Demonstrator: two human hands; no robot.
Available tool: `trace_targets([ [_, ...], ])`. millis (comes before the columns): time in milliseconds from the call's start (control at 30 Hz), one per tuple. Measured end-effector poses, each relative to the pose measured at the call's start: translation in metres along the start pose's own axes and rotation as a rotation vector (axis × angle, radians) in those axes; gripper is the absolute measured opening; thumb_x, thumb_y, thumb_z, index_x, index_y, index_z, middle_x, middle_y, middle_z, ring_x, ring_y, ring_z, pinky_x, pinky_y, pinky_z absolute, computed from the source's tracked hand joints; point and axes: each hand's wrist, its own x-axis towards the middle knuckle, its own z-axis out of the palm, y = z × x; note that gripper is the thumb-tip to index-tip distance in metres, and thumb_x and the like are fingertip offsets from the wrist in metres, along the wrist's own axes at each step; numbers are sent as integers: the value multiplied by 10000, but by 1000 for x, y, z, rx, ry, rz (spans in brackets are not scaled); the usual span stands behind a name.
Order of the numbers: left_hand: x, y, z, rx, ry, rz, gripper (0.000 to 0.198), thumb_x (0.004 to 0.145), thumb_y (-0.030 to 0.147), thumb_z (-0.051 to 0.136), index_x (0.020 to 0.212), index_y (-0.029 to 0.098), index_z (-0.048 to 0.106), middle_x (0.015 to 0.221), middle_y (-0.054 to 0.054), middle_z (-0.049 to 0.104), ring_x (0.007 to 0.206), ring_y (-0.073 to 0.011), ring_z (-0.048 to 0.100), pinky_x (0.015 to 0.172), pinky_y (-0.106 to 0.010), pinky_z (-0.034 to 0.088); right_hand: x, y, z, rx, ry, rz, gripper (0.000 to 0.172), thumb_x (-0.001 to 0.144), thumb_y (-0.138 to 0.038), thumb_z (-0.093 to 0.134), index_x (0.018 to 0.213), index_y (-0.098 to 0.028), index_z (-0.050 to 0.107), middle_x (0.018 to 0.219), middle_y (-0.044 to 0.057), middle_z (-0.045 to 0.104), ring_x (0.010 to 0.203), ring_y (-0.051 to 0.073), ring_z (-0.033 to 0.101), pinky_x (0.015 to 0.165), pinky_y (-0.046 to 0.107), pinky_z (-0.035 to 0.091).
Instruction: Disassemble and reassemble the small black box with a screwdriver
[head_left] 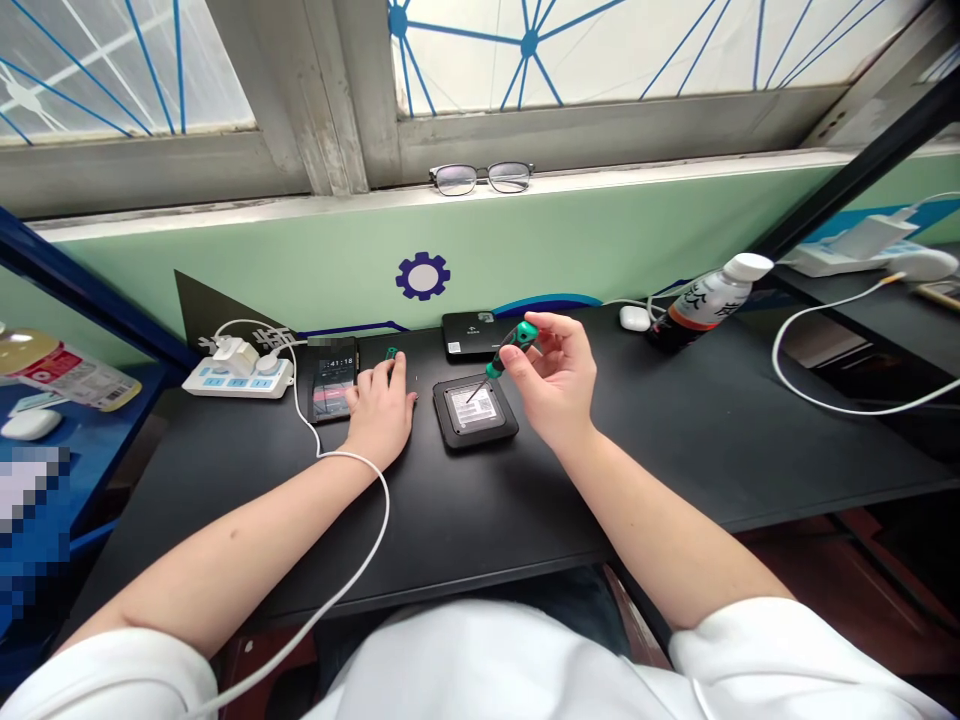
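A green and black screwdriver [513, 348] is held in my right hand [556, 385], between thumb and fingers. Its thin shaft slants down to the left, over the white label of a black square device [475, 412] lying on the desk. Whether the tip touches the label I cannot tell. My left hand [381, 410] rests on the desk left of the device, fingers spread, with a fingertip at a small green item [391, 353]. Just left of that hand lies a phone [334, 380] with its screen lit.
Behind the device, a black box [469, 336] lies near the wall. A power strip [238, 378] sits at the left, its white cable crossing my left forearm. On the right are a white earbud case [634, 318] and a tilted bottle [709, 300]. Glasses [482, 179] rest on the sill.
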Motion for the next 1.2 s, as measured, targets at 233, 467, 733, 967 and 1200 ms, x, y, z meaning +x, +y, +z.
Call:
trace_targets([
  [233, 11, -10, -5, 203, -65, 52, 349, 1038, 225, 441, 1191, 180, 752, 1429, -278, 642, 1183, -449, 615, 915, -640, 508, 20, 11, -20, -417, 7, -90, 289, 915, -268, 681, 1203, -280, 711, 1109, 65, 638, 951, 222, 653, 829, 413, 632],
  [467, 20, -12, -16, 146, -218, -47, 276, 1068, 281, 464, 1264, 174, 625, 1107, -182, 686, 970, -333, 745, 785, -419, 601, 37, 42, -41, -817, -419, 128, 318, 923, -205, 603, 1209, -191, 742, 1152, 135, 658, 1048, 290, 678, 935, 444, 613],
  [733, 15, -6, -5, -948, 13, -323, 610, 963, 465, 742, 1465, 219, 499, 1118, -75, 679, 649, -153, 679, 622, -330, 599, 42, 55, -52, -1111, -731, 250, 370, 982, -182, 561, 1326, -178, 698, 1318, 187, 673, 1206, 342, 673, 983, 438, 566],
  [967, 0, 1, 0, -1441, 211, -389, 675, 828, 750, 821, 1151, 224, 547, 877, -2, 702, 729, -172, 768, 664, -284, 635, 39, 49, -46, -1103, -743, 195, 380, 1003, -266, 628, 1363, -160, 688, 1374, 220, 672, 1283, 399, 630, 1080, 557, 533],
  [1200, 3, -3, 3, -1521, 286, -416, 721, 854, 826, 745, 1248, 310, 432, 965, -3, 749, 866, -261, 839, 768, -430, 697, 30, 37, -42, -592, -1136, 222, 931, 753, -632, 899, 1570, -336, 567, 1666, 116, 497, 1556, 414, 425, 1279, 601, 394],
])
